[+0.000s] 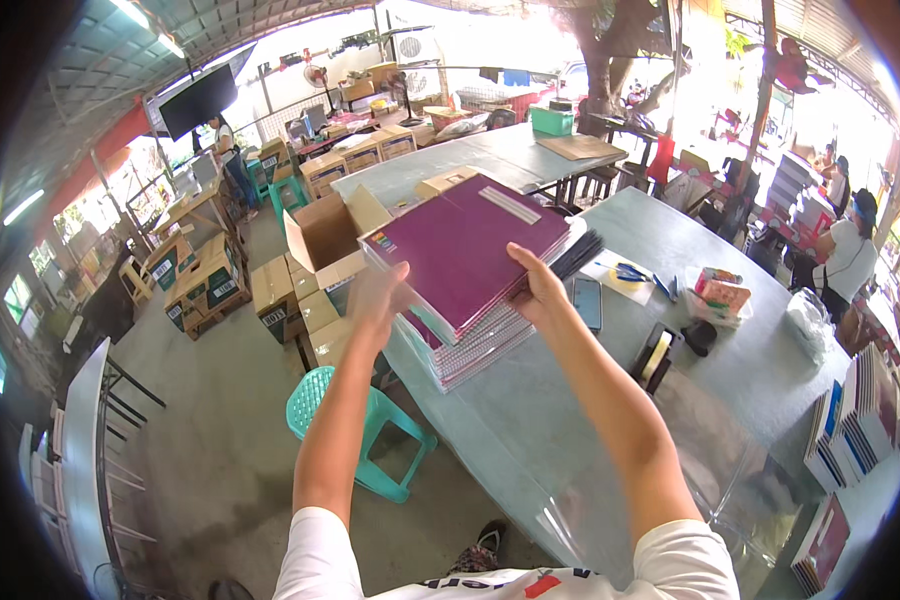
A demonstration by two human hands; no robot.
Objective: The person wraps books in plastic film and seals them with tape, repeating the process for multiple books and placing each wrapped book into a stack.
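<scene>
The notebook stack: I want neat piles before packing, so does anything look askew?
Yes. The notebook stack is uneven: the upper maroon books, held by the left hand and right hand, sit turned against the lower ones, whose edges fan out toward the table edge.

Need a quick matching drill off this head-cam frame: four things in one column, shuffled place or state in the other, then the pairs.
Things:
1. maroon notebook
2. phone
3. green plastic stool
4. open cardboard box

Places or states:
A. on the floor beside the table
B. flat on the table, right of the notebook stack
C. held between left hand and right hand
D. beyond the stack, flaps up

Pairs: 1-C, 2-B, 3-A, 4-D
</scene>
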